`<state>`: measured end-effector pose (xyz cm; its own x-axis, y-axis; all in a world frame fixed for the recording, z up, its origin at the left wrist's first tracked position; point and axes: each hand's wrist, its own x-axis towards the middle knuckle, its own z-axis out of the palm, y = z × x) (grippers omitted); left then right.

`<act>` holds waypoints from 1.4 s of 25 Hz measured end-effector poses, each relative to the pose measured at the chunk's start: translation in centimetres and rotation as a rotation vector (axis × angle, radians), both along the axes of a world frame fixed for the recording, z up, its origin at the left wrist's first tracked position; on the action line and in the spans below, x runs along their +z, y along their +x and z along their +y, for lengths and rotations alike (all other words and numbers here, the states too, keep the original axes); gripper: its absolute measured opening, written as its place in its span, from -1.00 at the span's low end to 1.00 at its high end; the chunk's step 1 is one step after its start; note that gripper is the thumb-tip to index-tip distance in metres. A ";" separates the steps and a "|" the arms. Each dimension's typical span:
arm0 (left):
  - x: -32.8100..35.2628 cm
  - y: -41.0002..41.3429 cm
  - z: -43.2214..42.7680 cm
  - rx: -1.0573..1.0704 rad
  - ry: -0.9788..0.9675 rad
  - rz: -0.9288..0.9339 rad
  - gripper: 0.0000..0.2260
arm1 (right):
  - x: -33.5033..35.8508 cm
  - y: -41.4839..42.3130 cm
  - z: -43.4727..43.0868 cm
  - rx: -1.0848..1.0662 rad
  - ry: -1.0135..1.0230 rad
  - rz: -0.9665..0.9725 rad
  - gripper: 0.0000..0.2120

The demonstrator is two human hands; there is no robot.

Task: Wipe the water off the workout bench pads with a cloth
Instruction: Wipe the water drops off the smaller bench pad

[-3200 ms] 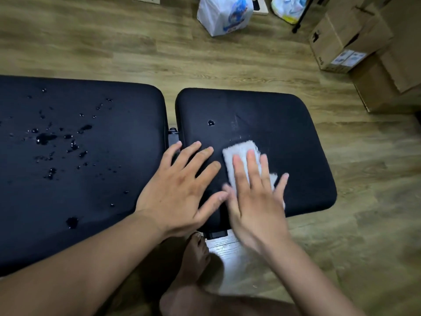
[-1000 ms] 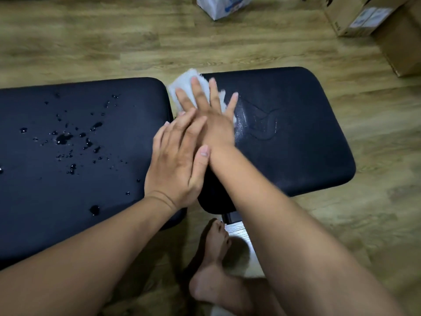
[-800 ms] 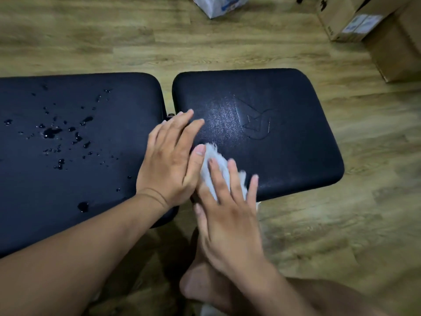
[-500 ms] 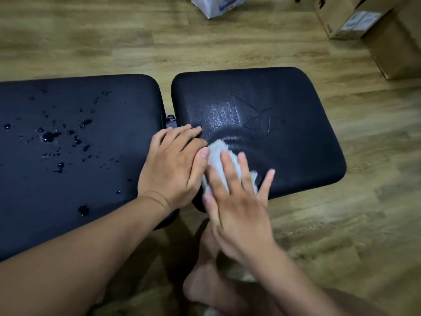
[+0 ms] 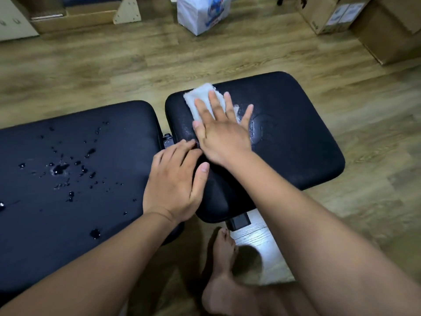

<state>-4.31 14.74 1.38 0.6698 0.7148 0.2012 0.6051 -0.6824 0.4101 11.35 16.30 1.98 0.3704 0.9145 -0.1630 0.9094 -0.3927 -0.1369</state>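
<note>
Two black bench pads lie side by side. The long left pad (image 5: 68, 169) carries several water drops (image 5: 60, 168) and small puddles. The shorter right pad (image 5: 296, 137) shows a faint damp sheen and no drops. My right hand (image 5: 222, 131) lies flat, fingers spread, pressing a white cloth (image 5: 200, 96) onto the far left corner of the right pad. My left hand (image 5: 176, 181) rests palm down across the gap between the pads, fingers together, holding nothing.
A wooden floor surrounds the bench. A white plastic bag (image 5: 202, 12) stands beyond it, cardboard boxes (image 5: 364, 21) at the far right, wooden furniture (image 5: 79, 12) at the far left. My bare foot (image 5: 224, 270) stands under the right pad's near edge.
My right hand has slid the cloth from the near left edge of the right pad up to its far left corner. My left hand has stayed at the gap.
</note>
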 end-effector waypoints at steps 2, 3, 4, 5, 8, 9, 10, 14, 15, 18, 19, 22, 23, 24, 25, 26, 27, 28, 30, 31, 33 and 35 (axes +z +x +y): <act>-0.1 0.0 0.0 -0.003 0.003 -0.006 -0.58 | -0.1 -1.1 -5.1 -0.009 0.027 -0.018 -0.49; -0.2 0.0 0.0 -0.004 0.004 -0.013 -0.58 | -0.1 -1.8 -8.0 -0.012 0.052 -0.035 -0.49; -0.2 0.1 -0.1 0.000 0.006 -0.017 -0.59 | -0.1 -2.5 -10.7 -0.012 0.065 -0.049 -0.48; -0.3 0.1 -0.1 0.008 0.012 -0.019 -0.60 | -0.1 -3.2 -12.9 -0.011 0.064 -0.058 -0.47; -0.4 0.1 -0.3 0.018 0.028 -0.018 -0.63 | -0.5 -3.4 -14.9 0.013 0.040 -0.055 -0.48; -0.4 0.1 -0.3 0.019 0.025 -0.012 -0.63 | -0.5 -3.0 -14.1 0.017 0.040 -0.054 -0.49; -0.4 0.1 -0.3 0.019 0.022 -0.005 -0.63 | -0.4 -2.5 -12.9 0.017 0.043 -0.061 -0.49; -0.5 0.2 -0.2 0.018 0.034 0.017 -0.64 | -0.3 1.5 -6.2 -0.003 0.015 -0.072 -0.50; -0.5 0.1 -0.2 0.014 0.035 0.016 -0.65 | -0.2 2.6 -4.8 0.000 0.008 -0.070 -0.50; -0.5 0.1 -0.1 0.013 0.021 0.007 -0.64 | -0.2 6.0 -2.7 0.042 0.008 -0.075 -0.50; -0.5 0.1 -0.1 0.016 0.021 0.007 -0.64 | -0.2 7.2 -2.4 0.041 0.005 -0.078 -0.51; -0.5 0.1 -0.2 0.017 0.021 0.009 -0.65 | 0.0 11.7 -2.0 -0.081 -0.012 -0.086 -0.50; -0.5 0.1 -0.2 0.014 0.017 0.014 -0.65 | 0.2 13.2 -2.0 -0.141 -0.023 -0.080 -0.50; -0.6 0.1 -0.2 0.010 0.017 0.019 -0.65 | 0.3 14.5 -2.3 -0.197 -0.031 -0.072 -0.50; -0.6 0.1 -0.1 0.008 0.022 0.025 -0.64 | 0.3 15.5 -2.8 -0.244 -0.033 -0.069 -0.50; -0.6 0.0 -0.1 0.005 0.029 0.028 -0.64 | 0.3 16.2 -3.4 -0.281 -0.035 -0.068 -0.50; -0.7 0.0 -0.1 0.003 0.037 0.030 -0.65 | 0.3 16.4 -3.9 -0.313 -0.035 -0.067 -0.50; -0.7 0.1 -0.1 0.004 0.046 0.029 -0.65 | 0.4 16.1 -4.2 -0.341 -0.035 -0.064 -0.50; -0.8 0.2 -0.1 0.012 0.060 0.029 -0.65 | 0.5 14.2 -4.4 -0.367 -0.051 -0.058 -0.49; -0.9 0.2 -0.1 0.013 0.059 0.027 -0.65 | 0.5 12.7 -4.4 -0.349 -0.063 -0.065 -0.48; -0.9 0.3 -0.2 0.015 0.061 0.028 -0.66 | 0.8 8.9 -3.8 -0.240 -0.079 -0.080 -0.48; -0.8 0.2 -0.2 0.019 0.069 0.046 -0.67 | 0.9 4.7 -1.8 -0.084 -0.053 -0.067 -0.49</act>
